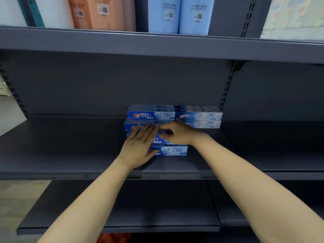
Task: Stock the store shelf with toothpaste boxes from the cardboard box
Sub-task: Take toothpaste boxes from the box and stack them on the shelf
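Both hands (140,144) (177,133) press flat, fingers straight, on front toothpaste boxes (172,150) beneath them.

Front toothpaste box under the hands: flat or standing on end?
Flat. The front toothpaste box lies lengthwise on the shelf, printed long face toward the camera, with the left hand resting against it.

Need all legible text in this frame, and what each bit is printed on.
"Crest" and "盐白": dark blue toothpaste box at the top of the left stack.
"Crest": pale blue-white toothpaste box at the top of the right stack; its Chinese text is too blurred.
"盐白": front dark blue toothpaste box by the left hand.
White QR stickers on the light blue packs on the upper shelf: too small to read.
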A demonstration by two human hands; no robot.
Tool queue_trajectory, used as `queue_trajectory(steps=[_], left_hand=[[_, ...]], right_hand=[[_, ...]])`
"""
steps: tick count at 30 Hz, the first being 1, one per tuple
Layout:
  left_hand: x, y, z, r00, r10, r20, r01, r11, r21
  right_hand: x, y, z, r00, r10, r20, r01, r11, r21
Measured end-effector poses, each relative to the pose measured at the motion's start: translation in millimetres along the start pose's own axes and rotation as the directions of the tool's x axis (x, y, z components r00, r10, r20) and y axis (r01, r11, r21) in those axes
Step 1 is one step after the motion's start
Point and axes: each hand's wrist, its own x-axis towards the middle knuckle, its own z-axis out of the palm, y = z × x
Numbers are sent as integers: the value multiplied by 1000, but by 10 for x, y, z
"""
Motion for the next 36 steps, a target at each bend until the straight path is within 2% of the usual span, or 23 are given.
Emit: queue_trajectory(steps=[2, 4, 7, 11, 14, 17, 21, 27, 30, 36], left_hand=[[11, 15, 2, 1000, -14, -14, 13, 1000, -28], [5, 18, 5, 999, -14, -36, 12, 999, -44], [2, 21, 10, 999, -16, -47, 14, 999, -36], [13, 20, 36, 997, -40, -59, 38, 999, -33], [26, 18, 50, 997, -52, -51, 51, 998, -29], [51, -10, 85, 996, -81, -36, 81, 996, -22], [87, -64, 145, 994, -111, -9, 111, 993, 27], [186, -153, 198, 971, -220, 95, 216, 975, 55], [261, -188, 251, 940, -269, 212, 266, 963, 44], [374, -258, 353, 935, -286, 210, 294, 956, -5]], right_hand=[[-20, 23, 32, 1000, -25, -9, 25, 999, -26], [-69, 85, 58, 996, -74, -42, 67, 986, -154], [-181, 203, 135, 961, -232, -150, 148, 891, -429], [-324, 411, 313, 936, -308, -172, 143, 777, -614], [-332, 500, 415, 889, -394, -233, 117, 687, -717], [-286, 496, 486, 858, -437, -270, 102, 660, -744], [-165, 461, 553, 840, -431, -330, 64, 682, -729], [61, 372, 646, 866, -306, -396, -52, 732, -679], [175, 350, 653, 879, -258, -401, -84, 743, -664], [348, 399, 595, 906, -197, -375, -109, 746, -657]])
